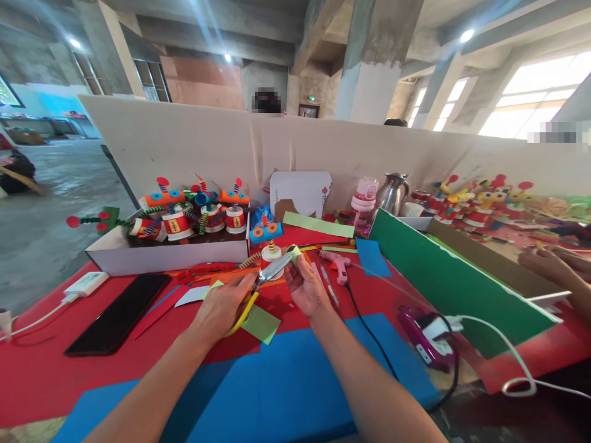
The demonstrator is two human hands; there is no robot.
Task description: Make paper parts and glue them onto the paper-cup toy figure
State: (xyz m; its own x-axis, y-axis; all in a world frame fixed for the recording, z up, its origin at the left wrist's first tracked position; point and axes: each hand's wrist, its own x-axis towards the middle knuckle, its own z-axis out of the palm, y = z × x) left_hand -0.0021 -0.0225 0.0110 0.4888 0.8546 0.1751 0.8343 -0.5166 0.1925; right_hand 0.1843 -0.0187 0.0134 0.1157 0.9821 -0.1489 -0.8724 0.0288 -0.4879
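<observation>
Inside the white box, paper-cup figures

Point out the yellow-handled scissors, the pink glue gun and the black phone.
Yellow-handled scissors [274, 271], head view: on the metal blades.
Pink glue gun [339, 262], head view: on its body.
Black phone [119, 315], head view: middle of its upward face.

Left hand grips yellow-handled scissors; blades reach the pale green paper piece pinched in right hand. Blue-headed figure just beyond blades. Red-covered desk: black phone at left, pink glue gun at right, white box holding paper-cup figures.
</observation>
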